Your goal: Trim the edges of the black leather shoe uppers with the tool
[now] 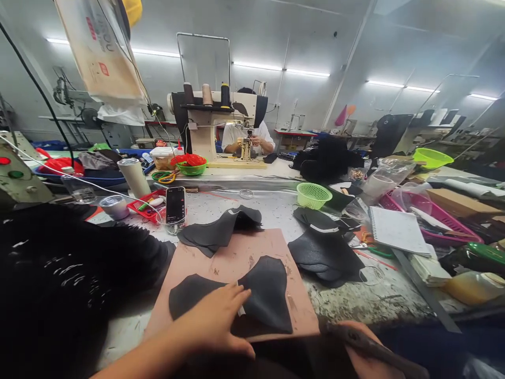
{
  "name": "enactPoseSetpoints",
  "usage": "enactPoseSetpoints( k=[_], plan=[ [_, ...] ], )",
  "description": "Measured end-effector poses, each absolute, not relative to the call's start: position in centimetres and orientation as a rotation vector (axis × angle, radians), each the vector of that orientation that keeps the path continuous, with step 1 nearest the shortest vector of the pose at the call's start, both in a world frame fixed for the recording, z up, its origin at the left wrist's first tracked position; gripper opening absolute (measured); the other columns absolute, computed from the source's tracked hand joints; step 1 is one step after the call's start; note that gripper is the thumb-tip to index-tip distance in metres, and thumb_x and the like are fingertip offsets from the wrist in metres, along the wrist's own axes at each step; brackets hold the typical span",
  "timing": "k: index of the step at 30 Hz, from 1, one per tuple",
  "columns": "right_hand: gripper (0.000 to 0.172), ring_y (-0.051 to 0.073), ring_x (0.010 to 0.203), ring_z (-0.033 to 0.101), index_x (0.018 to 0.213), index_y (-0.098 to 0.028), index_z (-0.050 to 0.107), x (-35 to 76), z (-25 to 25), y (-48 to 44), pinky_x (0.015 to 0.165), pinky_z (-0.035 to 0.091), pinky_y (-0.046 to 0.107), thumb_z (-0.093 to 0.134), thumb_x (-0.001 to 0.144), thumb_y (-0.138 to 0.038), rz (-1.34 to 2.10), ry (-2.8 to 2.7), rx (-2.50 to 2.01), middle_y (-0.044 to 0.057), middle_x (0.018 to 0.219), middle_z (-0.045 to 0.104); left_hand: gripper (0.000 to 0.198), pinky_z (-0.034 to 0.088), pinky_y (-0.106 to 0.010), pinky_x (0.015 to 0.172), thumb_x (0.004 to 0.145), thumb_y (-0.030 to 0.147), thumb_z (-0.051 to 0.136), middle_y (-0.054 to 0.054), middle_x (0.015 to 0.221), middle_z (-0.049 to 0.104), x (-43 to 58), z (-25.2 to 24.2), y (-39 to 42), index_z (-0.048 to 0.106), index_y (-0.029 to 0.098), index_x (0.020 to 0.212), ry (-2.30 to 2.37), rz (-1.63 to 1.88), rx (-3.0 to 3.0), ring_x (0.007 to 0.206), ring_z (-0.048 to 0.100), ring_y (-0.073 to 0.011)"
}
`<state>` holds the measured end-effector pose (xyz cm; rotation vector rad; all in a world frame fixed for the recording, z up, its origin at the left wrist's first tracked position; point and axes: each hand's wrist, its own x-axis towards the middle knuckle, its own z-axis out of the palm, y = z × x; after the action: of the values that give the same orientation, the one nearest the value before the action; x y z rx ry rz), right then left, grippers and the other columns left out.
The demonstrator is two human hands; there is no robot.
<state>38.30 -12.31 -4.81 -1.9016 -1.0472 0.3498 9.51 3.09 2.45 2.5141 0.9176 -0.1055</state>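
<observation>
My left hand (216, 316) lies with fingers spread on a black curved fabric piece (266, 295). A narrow white strip shows at the middle of that piece, by my fingertips. Beneath it is a pink board (276, 239) on the worktable. At the lower right, my right hand (369, 350) is closed around a dark hammer-like tool (379, 350), held beside the board's near corner; its exact kind is unclear. Another group of black pieces (221, 226) rests across the board's far edge. More black pieces (319, 252) are stacked right of the board.
A large dark pile (59, 279) fills the left side. Beyond the board are a phone (175, 205), a white tumbler (134, 176) and a light green basket (313, 195). To the right lie a notebook (398, 229) and metal ruler (428, 292). A person sits behind a sewing machine (203, 131).
</observation>
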Motion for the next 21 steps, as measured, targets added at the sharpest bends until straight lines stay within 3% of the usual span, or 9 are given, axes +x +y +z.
enactPoseSetpoints(
  k=[2, 4, 5, 7, 10, 15, 21],
  plan=[
    [0.014, 0.021, 0.073, 0.061, 0.074, -0.027, 0.059, 36.6, -3.5, -11.0, 0.071, 0.047, 0.027, 0.052, 0.067, -0.037, 0.388, -1.092, -1.866, 0.000, 0.073, 0.066, 0.057, 0.028, -0.043, 0.102, 0.070, 0.036, 0.058, -0.016, 0.134, 0.039, 10.9, 1.8, 2.1, 0.045, 0.015, 0.122, 0.874, -0.177, 2.614, 0.125, 0.031, -0.0306],
    [0.015, 0.021, 0.073, 0.061, 0.075, -0.026, 0.059, 35.3, -2.3, -9.9, 0.070, 0.047, 0.028, 0.051, 0.068, -0.036, 0.419, -1.162, -1.821, 0.001, 0.073, 0.066, 0.030, 0.036, -0.038, 0.096, 0.081, 0.027, 0.044, -0.015, 0.121, 0.053, 11.3, 1.8, 2.3, 0.056, 0.014, 0.105, 0.903, -0.165, 2.653, 0.114, 0.046, -0.0275],
    [0.016, 0.021, 0.073, 0.061, 0.075, -0.026, 0.059, 34.9, -1.8, -9.4, 0.069, 0.047, 0.028, 0.049, 0.069, -0.037, 0.423, -1.202, -1.807, 0.001, 0.073, 0.066, 0.027, 0.041, -0.035, 0.088, 0.084, 0.025, 0.036, -0.013, 0.109, 0.060, 11.3, 2.1, 2.6, 0.058, 0.015, 0.096, 0.924, -0.145, 2.631, 0.103, 0.054, -0.0245],
    [0.018, 0.021, 0.073, 0.061, 0.076, -0.026, 0.060, 34.5, -0.9, -8.6, 0.068, 0.046, 0.029, 0.046, 0.070, -0.036, 0.413, -1.289, -1.807, 0.001, 0.075, 0.067, 0.036, 0.046, -0.029, 0.072, 0.089, 0.029, 0.024, -0.007, 0.087, 0.065, 10.7, 3.0, 3.5, 0.058, 0.018, 0.083, 0.934, -0.120, 2.524, 0.080, 0.060, -0.0194],
    [0.020, 0.020, 0.071, 0.060, 0.073, -0.025, 0.060, 34.5, 0.4, -7.3, 0.066, 0.044, 0.028, 0.042, 0.073, -0.033, 0.424, -1.475, -1.873, 0.001, 0.073, 0.066, 0.039, 0.043, -0.024, 0.062, 0.088, 0.038, 0.025, -0.003, 0.076, 0.063, 10.1, 4.4, 4.0, 0.058, 0.020, 0.079, 0.800, -0.192, 2.372, 0.069, 0.058, -0.0164],
    [0.020, 0.018, 0.067, 0.059, 0.077, -0.025, 0.063, 34.7, 2.2, -5.6, 0.056, 0.033, 0.024, 0.046, 0.070, -0.018, 0.370, -1.795, -2.276, -0.001, 0.072, 0.066, 0.043, 0.041, -0.026, 0.066, 0.080, 0.055, 0.037, -0.004, 0.073, 0.064, 11.2, 5.3, 4.4, 0.063, 0.021, 0.077, 0.554, -0.385, 2.279, 0.069, 0.057, -0.0188],
    [0.022, 0.017, 0.065, 0.057, 0.086, -0.028, 0.063, 35.1, 2.7, -5.5, 0.052, 0.024, 0.024, 0.045, 0.074, -0.020, 0.308, -1.811, -2.433, -0.002, 0.071, 0.066, 0.041, 0.038, -0.027, 0.079, 0.087, 0.043, 0.031, -0.007, 0.086, 0.064, 12.5, 3.1, 6.9, 0.066, 0.023, 0.091, 0.147, -0.408, 2.439, 0.084, 0.055, -0.0203]
  ],
)
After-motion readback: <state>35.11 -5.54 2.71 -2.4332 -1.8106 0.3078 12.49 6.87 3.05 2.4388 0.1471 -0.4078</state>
